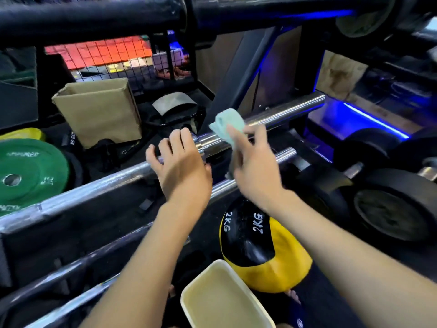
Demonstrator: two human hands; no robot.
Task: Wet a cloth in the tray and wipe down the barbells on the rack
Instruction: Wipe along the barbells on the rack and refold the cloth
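Observation:
A long steel barbell (94, 188) runs from the lower left up to its sleeve (283, 114) at the right. My left hand (182, 166) lies over the bar by its collar, fingers curved over the top. My right hand (250, 162) pinches a pale green cloth (228, 125), which is raised just above the sleeve. A second, shorter bar (281, 155) sits under my right hand. More bars (71, 268) lie lower on the rack. A white tray (224, 301) with cloudy liquid stands at the bottom centre.
A yellow and black 2 kg ball (255, 245) lies beside the tray. Green weight plates (26, 176) lie at the left, and a cardboard box (99, 110) stands behind the bar. Black dumbbells (390, 209) fill the right. A thick black rack beam (94, 15) crosses overhead.

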